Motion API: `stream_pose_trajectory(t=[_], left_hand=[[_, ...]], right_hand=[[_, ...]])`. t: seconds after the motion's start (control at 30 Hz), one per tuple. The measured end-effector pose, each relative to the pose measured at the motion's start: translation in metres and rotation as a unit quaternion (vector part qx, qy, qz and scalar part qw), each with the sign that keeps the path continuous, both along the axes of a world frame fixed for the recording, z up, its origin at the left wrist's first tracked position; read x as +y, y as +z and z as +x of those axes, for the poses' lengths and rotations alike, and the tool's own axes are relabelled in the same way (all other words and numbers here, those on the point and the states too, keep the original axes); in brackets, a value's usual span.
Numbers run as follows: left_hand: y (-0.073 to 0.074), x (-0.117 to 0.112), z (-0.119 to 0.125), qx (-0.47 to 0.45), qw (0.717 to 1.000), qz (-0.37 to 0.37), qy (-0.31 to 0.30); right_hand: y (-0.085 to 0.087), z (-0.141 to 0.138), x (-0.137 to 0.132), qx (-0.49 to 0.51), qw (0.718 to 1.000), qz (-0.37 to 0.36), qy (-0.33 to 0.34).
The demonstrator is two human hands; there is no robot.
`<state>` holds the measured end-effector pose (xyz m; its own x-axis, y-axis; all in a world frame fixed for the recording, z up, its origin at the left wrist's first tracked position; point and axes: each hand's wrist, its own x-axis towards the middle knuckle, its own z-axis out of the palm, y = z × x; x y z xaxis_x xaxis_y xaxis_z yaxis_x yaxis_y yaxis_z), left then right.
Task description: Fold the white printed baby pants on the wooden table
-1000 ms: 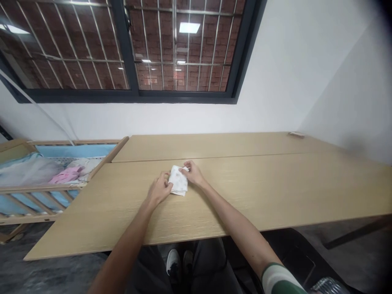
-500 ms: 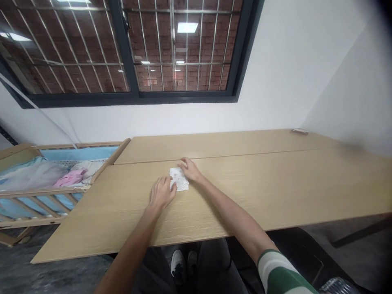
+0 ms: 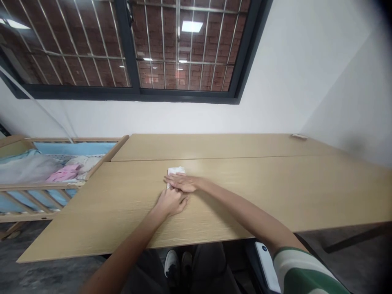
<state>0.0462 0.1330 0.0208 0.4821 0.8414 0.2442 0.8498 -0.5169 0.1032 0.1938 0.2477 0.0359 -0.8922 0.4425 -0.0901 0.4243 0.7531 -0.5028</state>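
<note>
A small folded white cloth (image 3: 176,170) lies on the light wood tabletop (image 3: 245,183); most of it is covered by my hands. My right hand (image 3: 182,182) rests flat across the cloth, palm down, fingers stretched to the left. Just below it, my left hand (image 3: 171,202) is at the near side of the cloth with its fingers curled and its thumb pointing right. The left fingertips are hidden against the right hand, so what they hold, if anything, does not show.
At the left stands a wooden crib (image 3: 61,185) with blue lining and a pink cloth (image 3: 64,173) inside. A small flat object (image 3: 299,136) lies at the table's far right. Behind is a barred window (image 3: 183,96). A white device (image 3: 267,265) sits below the near edge.
My right hand has moved from the cloth's far right corner to lie flat over it. My left hand has shifted right and nearer, curling its fingers. The camera view has shifted slightly.
</note>
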Motion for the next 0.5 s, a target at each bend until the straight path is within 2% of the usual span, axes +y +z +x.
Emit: stream_pose_trajectory(t=[0.13,0.27,0.37,0.5], left_hand=[[-0.001,0.001,0.001,0.019,1.000,0.004,0.020],[-0.006,0.003,0.001,0.025,0.999,0.011,0.028],[-0.009,0.004,0.000,0.018,0.999,0.018,0.041],[-0.010,0.008,-0.006,-0.010,0.996,0.033,0.084]], right_hand=[[-0.006,0.006,0.035,-0.026,0.997,0.075,-0.015],[-0.011,0.007,0.062,-0.033,0.992,0.111,-0.047],[-0.013,0.005,0.072,-0.033,0.989,0.123,-0.073],[-0.013,0.002,0.068,0.000,0.976,0.167,-0.138]])
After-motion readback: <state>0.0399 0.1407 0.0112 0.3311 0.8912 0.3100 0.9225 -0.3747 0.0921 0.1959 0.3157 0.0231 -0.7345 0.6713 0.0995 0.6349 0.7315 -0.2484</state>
